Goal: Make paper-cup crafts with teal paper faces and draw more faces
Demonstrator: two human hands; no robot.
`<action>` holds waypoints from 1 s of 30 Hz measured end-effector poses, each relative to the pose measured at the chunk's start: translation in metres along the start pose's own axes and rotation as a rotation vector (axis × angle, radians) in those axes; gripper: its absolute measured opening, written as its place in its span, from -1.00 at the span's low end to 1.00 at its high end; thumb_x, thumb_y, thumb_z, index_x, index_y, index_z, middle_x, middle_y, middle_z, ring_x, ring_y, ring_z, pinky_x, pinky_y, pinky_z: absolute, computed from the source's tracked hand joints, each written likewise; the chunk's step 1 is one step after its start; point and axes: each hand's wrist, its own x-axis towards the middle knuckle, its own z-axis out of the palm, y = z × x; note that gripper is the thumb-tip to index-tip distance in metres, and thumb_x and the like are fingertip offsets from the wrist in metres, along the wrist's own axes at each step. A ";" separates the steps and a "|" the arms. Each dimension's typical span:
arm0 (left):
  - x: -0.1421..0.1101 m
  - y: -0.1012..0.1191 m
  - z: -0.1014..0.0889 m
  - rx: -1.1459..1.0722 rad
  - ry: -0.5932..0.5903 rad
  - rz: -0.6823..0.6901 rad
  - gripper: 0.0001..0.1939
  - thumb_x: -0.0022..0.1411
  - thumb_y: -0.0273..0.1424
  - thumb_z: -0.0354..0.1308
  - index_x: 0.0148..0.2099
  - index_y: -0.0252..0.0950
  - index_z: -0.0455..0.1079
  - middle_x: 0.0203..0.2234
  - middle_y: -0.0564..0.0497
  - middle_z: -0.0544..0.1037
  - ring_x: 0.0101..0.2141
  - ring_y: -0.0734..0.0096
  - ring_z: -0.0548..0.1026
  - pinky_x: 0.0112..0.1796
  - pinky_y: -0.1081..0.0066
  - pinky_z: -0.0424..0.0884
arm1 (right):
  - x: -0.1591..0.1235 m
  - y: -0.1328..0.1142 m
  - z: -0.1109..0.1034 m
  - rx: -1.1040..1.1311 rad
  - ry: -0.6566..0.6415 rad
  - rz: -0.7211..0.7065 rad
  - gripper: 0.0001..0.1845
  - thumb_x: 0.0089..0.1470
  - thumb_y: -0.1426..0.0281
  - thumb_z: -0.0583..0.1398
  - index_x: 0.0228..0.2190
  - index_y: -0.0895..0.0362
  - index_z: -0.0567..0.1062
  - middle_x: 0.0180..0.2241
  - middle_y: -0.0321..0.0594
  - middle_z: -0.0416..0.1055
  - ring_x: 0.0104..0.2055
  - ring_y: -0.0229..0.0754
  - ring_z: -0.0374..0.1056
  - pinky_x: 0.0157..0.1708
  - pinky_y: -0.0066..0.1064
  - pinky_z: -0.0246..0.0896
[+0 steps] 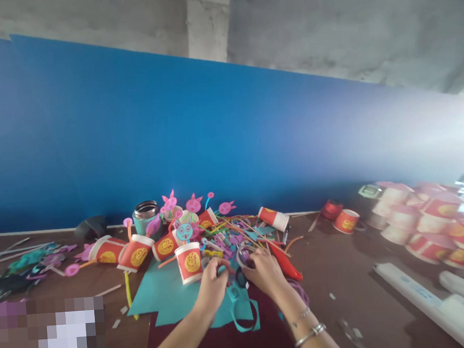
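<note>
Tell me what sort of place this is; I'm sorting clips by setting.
Probably a craft workspace: printed paper cups, teal paper and cut-out animal faces crowd a brown table below a bare concrete wall.

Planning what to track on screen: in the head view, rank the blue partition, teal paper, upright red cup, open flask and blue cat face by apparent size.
1. Blue partition
2. Teal paper
3. Upright red cup and open flask: too alike to rank
4. Blue cat face
</note>
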 end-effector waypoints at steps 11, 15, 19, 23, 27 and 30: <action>0.004 -0.023 -0.006 0.177 0.073 0.271 -0.66 0.28 -0.26 -0.12 -0.08 -0.32 0.38 -0.43 -0.05 0.50 -0.41 0.33 0.46 -0.34 0.35 0.40 | -0.002 0.006 0.012 0.087 0.111 -0.191 -0.86 0.04 0.45 0.16 -0.49 0.13 0.52 -0.35 -0.15 0.48 -0.18 -0.05 0.34 -0.07 -0.29 0.06; 0.004 -0.025 -0.006 0.355 0.018 0.419 -0.64 0.25 -0.39 -0.07 0.07 -0.26 0.31 -0.09 -0.13 0.49 -0.14 0.24 0.46 -0.09 0.24 0.37 | -0.004 0.001 0.013 0.220 0.132 -0.239 -0.80 0.18 0.40 0.01 -0.36 0.14 0.42 -0.49 -0.22 0.44 -0.38 -0.13 0.38 -0.29 -0.36 0.17; 0.000 -0.028 -0.003 0.507 -0.059 0.544 -0.47 0.19 -0.52 -0.04 0.21 -0.21 0.15 -0.04 -0.11 0.45 -0.04 0.25 0.40 -0.02 0.23 0.33 | -0.007 -0.007 0.018 0.297 0.159 -0.305 -0.78 0.22 0.39 -0.06 -0.27 0.13 0.37 -0.46 -0.20 0.46 -0.41 -0.12 0.41 -0.38 -0.36 0.23; -0.005 -0.024 -0.003 0.597 -0.083 0.526 -0.39 0.14 -0.56 -0.03 0.25 -0.21 0.09 -0.09 -0.13 0.46 -0.10 0.22 0.41 -0.07 0.22 0.37 | -0.009 -0.008 0.024 0.315 0.251 -0.357 -0.70 0.16 0.47 -0.07 -0.11 0.13 0.32 -0.20 -0.07 0.49 -0.20 -0.07 0.44 -0.22 -0.28 0.29; -0.007 -0.018 -0.004 0.589 -0.099 0.536 -0.43 0.12 -0.58 -0.03 0.20 -0.21 0.19 -0.13 -0.13 0.47 -0.10 0.19 0.41 -0.09 0.23 0.37 | -0.010 -0.004 0.027 0.294 0.230 -0.350 -0.64 0.12 0.51 -0.06 -0.07 0.14 0.33 -0.16 -0.06 0.49 -0.15 -0.04 0.43 -0.15 -0.19 0.28; -0.006 -0.016 -0.004 0.492 -0.089 0.555 -0.55 0.16 -0.56 -0.03 0.10 -0.21 0.30 -0.16 -0.10 0.48 -0.13 0.23 0.41 -0.09 0.27 0.34 | -0.011 -0.004 0.026 0.300 0.177 -0.335 -0.65 0.13 0.50 -0.06 -0.08 0.16 0.36 -0.18 -0.04 0.49 -0.16 -0.01 0.43 -0.15 -0.14 0.27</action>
